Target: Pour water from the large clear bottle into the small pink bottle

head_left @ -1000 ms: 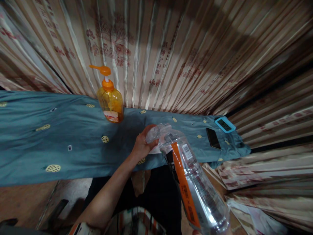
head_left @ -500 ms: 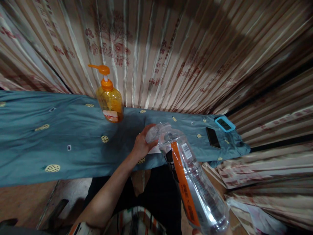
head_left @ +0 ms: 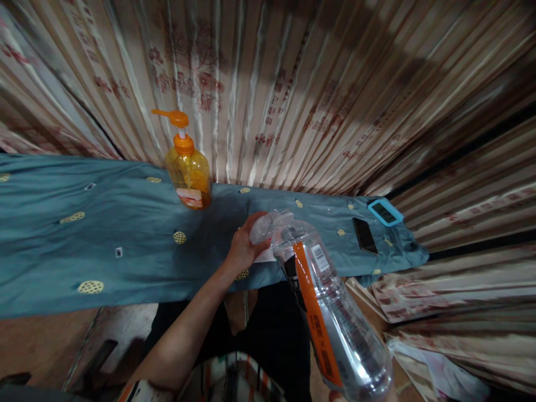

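My left hand is closed around a small clear plastic container, whose exact kind I cannot make out. A large clear plastic bottle with an orange and silver label lies tilted in the air, its neck end up against the small container. Whether the bottle's mouth is inside or only beside the container I cannot tell. At the bottom edge, only bits of my right hand show, gripping the bottle near its base. A white patch shows just below the left fingers.
An orange pump bottle stands at the back left on the teal pineapple-print cloth. At the right end lie a black phone and a blue-framed digital clock. Pleated curtains hang behind and to the right.
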The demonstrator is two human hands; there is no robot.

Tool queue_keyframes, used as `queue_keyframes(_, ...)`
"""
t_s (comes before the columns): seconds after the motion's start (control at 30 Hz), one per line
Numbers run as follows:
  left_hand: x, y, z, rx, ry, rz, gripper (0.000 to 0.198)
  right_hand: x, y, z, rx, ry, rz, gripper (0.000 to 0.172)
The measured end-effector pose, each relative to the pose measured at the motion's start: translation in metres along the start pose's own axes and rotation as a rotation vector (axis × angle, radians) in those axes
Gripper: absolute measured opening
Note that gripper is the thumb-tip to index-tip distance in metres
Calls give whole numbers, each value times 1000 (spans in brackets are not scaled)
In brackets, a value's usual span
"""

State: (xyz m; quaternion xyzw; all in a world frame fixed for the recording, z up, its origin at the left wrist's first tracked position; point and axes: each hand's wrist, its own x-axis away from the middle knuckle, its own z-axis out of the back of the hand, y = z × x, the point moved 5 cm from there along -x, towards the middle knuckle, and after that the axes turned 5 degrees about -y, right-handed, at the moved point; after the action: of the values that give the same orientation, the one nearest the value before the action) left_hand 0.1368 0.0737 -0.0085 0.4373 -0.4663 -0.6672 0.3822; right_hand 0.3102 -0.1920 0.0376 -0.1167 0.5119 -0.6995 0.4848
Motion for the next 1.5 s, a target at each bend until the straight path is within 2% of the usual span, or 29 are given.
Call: queue_keyframes(1.5, 1, 1, -1, 14, 17, -40, 55, 0, -2, -3, -22, -17, 8, 47)
